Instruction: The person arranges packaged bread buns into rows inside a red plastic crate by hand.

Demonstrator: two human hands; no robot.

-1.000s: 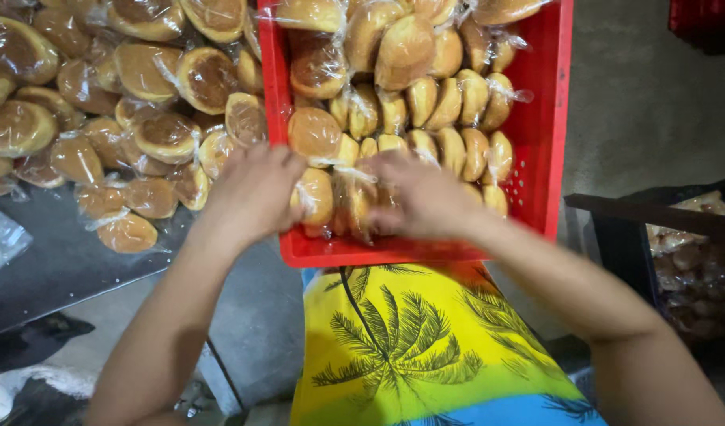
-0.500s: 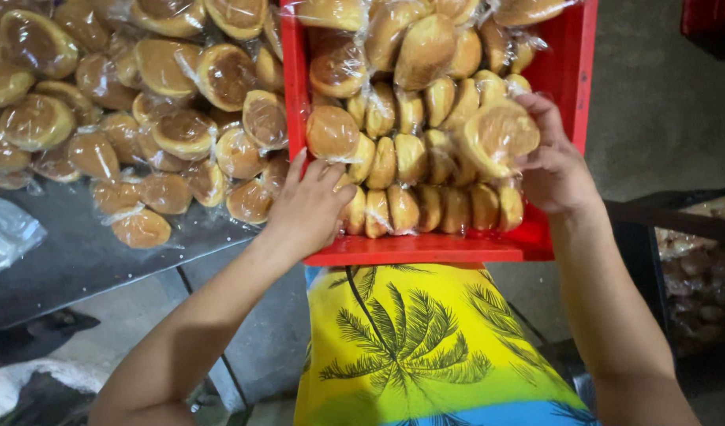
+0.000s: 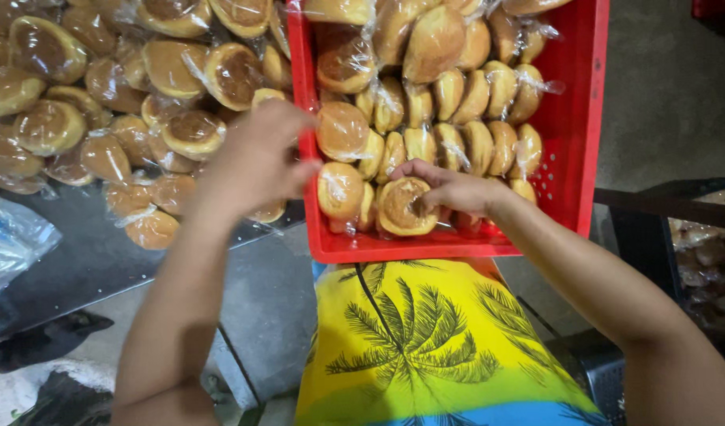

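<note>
Lying on a dark table [image 3: 86, 268] at left, wrapped buns [image 3: 118, 102] are piled beside a red crate [image 3: 568, 134], both cut off at the far edge. One bun [image 3: 400, 207] is grasped at the crate's near row by the right hand [image 3: 449, 189]; the left hand's [image 3: 256, 162] blurred fingers cannot be judged.

The person wears a bright shirt [image 3: 414, 339] printed with dark green palm trees over yellow fading to blue at the hem, both forearms bare, without sleeves.

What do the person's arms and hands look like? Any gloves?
No gloves. Both the left hand and the right hand are bare, and both arms are bare with no sleeves, watch or rings showing. The shirt is bright yellow with dark palm trees, blue lower down.
</note>
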